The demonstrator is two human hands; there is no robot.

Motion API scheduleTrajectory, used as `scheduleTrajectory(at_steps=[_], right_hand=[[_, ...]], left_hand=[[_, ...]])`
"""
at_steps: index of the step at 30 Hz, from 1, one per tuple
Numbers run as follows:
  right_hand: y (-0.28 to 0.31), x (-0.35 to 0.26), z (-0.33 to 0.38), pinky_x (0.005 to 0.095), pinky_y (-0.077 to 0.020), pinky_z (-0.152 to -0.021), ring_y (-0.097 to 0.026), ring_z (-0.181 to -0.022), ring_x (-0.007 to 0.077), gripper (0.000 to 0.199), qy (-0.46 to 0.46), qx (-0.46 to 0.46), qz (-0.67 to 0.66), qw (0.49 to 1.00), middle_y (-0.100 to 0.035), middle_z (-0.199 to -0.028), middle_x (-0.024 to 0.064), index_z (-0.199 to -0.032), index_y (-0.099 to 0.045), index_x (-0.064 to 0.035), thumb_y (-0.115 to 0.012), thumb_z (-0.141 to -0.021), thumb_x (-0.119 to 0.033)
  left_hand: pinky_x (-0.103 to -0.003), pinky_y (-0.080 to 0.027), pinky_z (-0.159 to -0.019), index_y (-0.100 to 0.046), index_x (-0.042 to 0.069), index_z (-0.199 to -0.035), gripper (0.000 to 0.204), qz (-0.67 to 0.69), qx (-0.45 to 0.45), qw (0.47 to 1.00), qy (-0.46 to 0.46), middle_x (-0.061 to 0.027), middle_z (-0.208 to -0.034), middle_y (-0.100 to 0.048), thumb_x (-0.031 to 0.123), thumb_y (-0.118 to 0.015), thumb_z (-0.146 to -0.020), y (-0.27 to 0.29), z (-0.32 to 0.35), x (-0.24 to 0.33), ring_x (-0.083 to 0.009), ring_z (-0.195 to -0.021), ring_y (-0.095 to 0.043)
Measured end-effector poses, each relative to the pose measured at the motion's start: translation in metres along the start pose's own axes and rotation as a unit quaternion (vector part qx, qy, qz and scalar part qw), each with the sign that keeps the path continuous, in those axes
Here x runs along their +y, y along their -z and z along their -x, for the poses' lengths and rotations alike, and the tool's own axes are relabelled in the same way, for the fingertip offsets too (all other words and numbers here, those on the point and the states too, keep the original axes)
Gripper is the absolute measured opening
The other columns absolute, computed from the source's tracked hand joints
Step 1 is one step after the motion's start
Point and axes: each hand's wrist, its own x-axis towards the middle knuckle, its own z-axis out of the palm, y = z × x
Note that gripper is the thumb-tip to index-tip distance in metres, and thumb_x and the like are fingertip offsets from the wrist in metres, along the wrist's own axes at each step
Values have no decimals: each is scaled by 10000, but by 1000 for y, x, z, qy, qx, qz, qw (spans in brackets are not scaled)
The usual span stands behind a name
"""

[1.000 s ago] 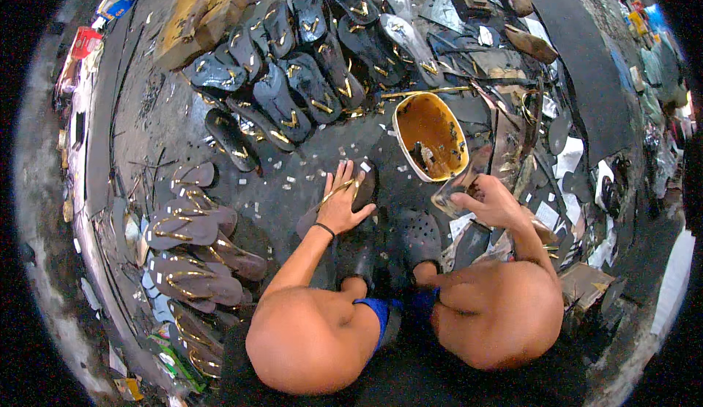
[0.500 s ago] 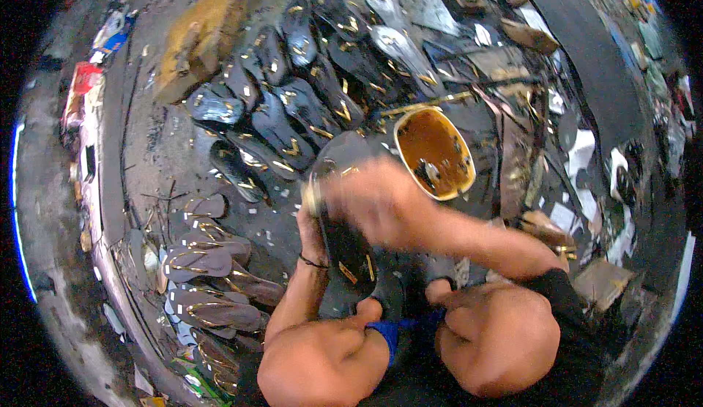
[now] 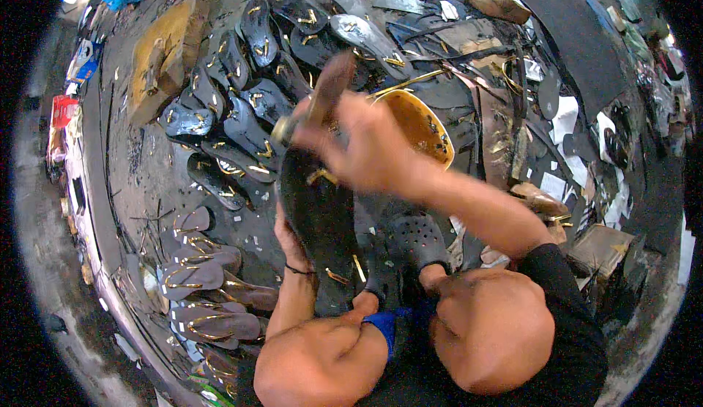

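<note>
My left hand (image 3: 284,237) grips the edge of a long black sandal sole (image 3: 322,217) with gold strap pieces, held up over my knees. Above the sole's toe end, my right hand (image 3: 366,147) is blurred by motion. It is closed around a hammer (image 3: 322,96) with a wooden handle pointing up and a metal head at the lower left. A thin black band circles my left wrist. My bare knees fill the bottom of the view.
A yellow bowl (image 3: 425,125) holding small bits stands just behind my right hand. Several dark sandals with gold straps (image 3: 249,110) lie in rows on the floor, with brownish ones (image 3: 201,290) at lower left. A wooden block (image 3: 165,55) lies far left and black sheet material (image 3: 564,34) far right.
My left hand has lifted the black sole off the floor toward me. My right hand left the bowl's side, crossed over the sole and now holds a raised hammer.
</note>
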Motion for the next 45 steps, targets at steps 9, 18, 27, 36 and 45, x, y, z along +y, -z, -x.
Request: scheduleTrajectory(at_steps=[9, 18, 27, 36, 45], right_hand=[[21, -2, -6, 356, -528, -786, -684, -875, 207, 214, -85, -29, -172, 981, -728, -959, 102, -1056, -709, -30, -739, -876, -141], [20, 6, 65, 390, -541, -761, -687, -888, 325, 185, -133, -83, -149, 976, -718, -958, 115, -1009, -735, -118, -731, -861, -229], [94, 59, 75, 417, -548, -665, -691, -705, 339, 250, -153, 58, 205, 965, -724, -856, 153, -1051, -704, -34, -687, -917, -244], [135, 4, 75, 302, -527, -851, -649, -923, 128, 262, -307, -143, -279, 898, -694, -1017, 41, -1133, -655, -18, -698, -937, -187], [5, -25, -21, 390, -532, -814, -697, -904, 303, 206, 10, -89, -130, 987, -718, -953, 154, -1007, -702, -40, -739, -864, -183]], left_hand=[[-529, -476, -1023, -445, 55, -1448, 673, 30, 81, 994, -67, -162, -1408, -528, 524, -397, -967, 41, 2, 3, -358, -1224, -558], [-464, -472, -1029, -527, 40, -1372, 555, -18, 185, 981, -56, -126, -1329, -597, 449, -352, -1041, 124, 49, 8, -292, -1203, -588], [-403, -565, -861, -575, 52, -1308, 620, -9, 240, 970, 42, -108, -1208, -661, 571, -454, -992, 54, 91, -15, -243, -1051, -662], [-363, -590, -766, -607, 49, -1258, 644, -23, 52, 998, 3, -99, -1137, -689, 609, -509, -957, 24, 32, 27, -221, -948, -690], [-329, -580, -697, -642, 47, -1156, 604, 176, -3, 984, -9, -65, -949, -717, 587, -413, -1012, -75, -21, 50, -175, -788, -688]])
